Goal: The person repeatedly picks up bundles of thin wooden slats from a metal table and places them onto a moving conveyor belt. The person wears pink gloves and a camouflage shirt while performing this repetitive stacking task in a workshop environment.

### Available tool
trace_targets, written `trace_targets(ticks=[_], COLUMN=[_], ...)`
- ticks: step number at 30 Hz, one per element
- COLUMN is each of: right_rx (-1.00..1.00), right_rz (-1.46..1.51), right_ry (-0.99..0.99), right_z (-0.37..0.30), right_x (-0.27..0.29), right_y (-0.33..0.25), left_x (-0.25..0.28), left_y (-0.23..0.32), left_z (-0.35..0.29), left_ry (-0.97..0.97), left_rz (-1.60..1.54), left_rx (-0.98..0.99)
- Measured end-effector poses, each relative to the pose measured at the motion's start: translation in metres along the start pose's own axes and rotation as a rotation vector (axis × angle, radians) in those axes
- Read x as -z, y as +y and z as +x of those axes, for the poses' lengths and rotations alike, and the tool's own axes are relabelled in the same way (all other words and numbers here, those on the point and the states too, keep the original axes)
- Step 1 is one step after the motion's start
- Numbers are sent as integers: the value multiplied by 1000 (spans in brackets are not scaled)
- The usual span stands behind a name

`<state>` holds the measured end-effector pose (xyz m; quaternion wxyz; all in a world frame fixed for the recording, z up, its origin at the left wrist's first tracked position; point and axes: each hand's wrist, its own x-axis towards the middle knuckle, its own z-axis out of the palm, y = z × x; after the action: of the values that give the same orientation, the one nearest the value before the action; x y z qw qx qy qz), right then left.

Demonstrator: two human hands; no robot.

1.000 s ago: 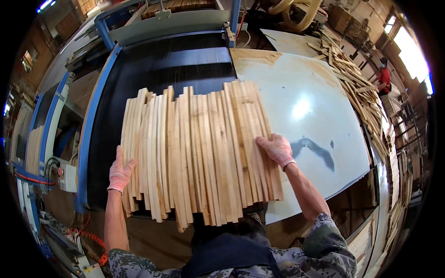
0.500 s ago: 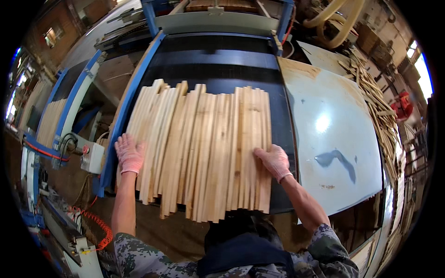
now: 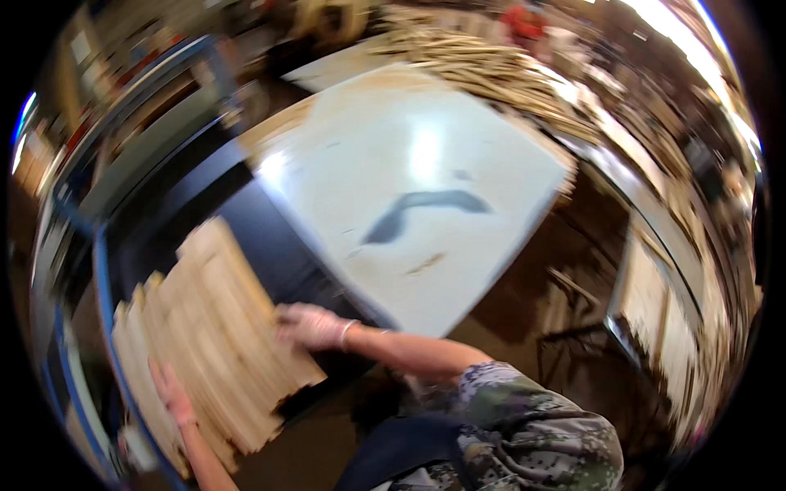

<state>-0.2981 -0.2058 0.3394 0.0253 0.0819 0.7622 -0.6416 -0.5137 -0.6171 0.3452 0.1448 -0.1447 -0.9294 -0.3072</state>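
A row of long, pale wooden strips lies side by side on a black conveyor belt, their ends uneven. My left hand, in a thin pinkish glove, rests on the strips toward their left side with its fingers stretched out. At the right edge of the row is my gloved right hand, touching the outermost strip. Motion blurs its fingers, so their exact shape is hard to make out.
A pale, stained sheet-topped table adjoins the belt on the right. Beyond it lies a heap of thin wooden offcuts. A blue machine frame borders the belt's left side. More boards are stacked at the far right.
The view has swung to the right, so the strips and belt now appear lower left and tilted. Both hands are still at the strips; the left lies farther onto them.
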Motion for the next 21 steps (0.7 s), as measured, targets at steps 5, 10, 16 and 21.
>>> trace_targets(ticks=[5,10,16,21], right_rx=[161,-282,-898,-710], right_rz=[97,401,323,1213], right_ry=[-425,-8,1169,1656], right_z=[-139,-366,-628,-741], right_x=[29,114,179,147], right_y=[36,116,259,366], left_x=[-88,-176,-266,-318], left_y=[200,418,611,689], left_z=[-29,-176,-356,-444], left_ry=[-407,-828,-1626,-2068], left_rz=[-522,-1142,-770,-454], left_rx=[-291,-116,-351,-285])
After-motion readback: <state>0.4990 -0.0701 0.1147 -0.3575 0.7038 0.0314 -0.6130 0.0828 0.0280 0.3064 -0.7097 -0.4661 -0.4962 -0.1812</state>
